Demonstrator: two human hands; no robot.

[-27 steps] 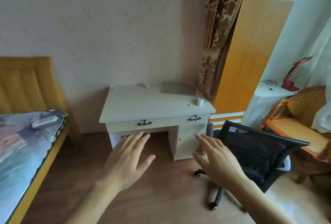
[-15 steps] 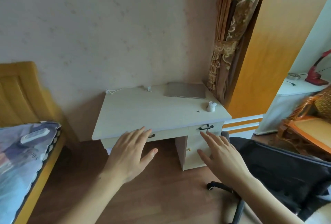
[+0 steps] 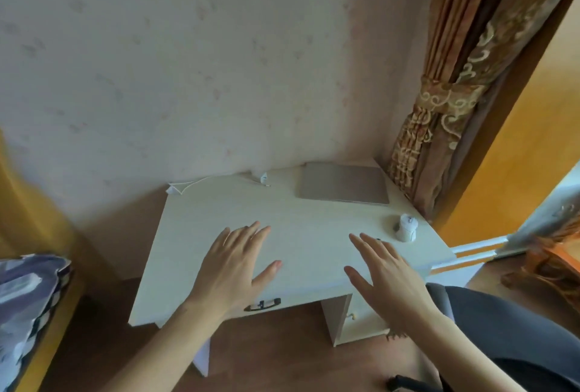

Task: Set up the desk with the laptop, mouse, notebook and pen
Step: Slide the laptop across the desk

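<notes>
A pale wooden desk (image 3: 301, 225) stands against the wall. A closed grey laptop (image 3: 343, 184) lies flat at its back right corner. A small white object (image 3: 406, 227), perhaps the mouse, sits near the right edge. My left hand (image 3: 233, 263) hovers palm down over the desk's front middle, fingers spread, holding nothing. My right hand (image 3: 387, 275) hovers over the front right, also spread and empty, a short way left of the white object. I see no notebook or pen.
A white cable (image 3: 216, 179) and small plug lie along the desk's back edge. A black office chair (image 3: 508, 329) is at lower right. A bed (image 3: 28, 303) lies at left, and a tied curtain (image 3: 448, 99) hangs beside the desk.
The view has come much closer to the desk and tilted down. Both hands, earlier in front of the drawers, now hover over the desktop.
</notes>
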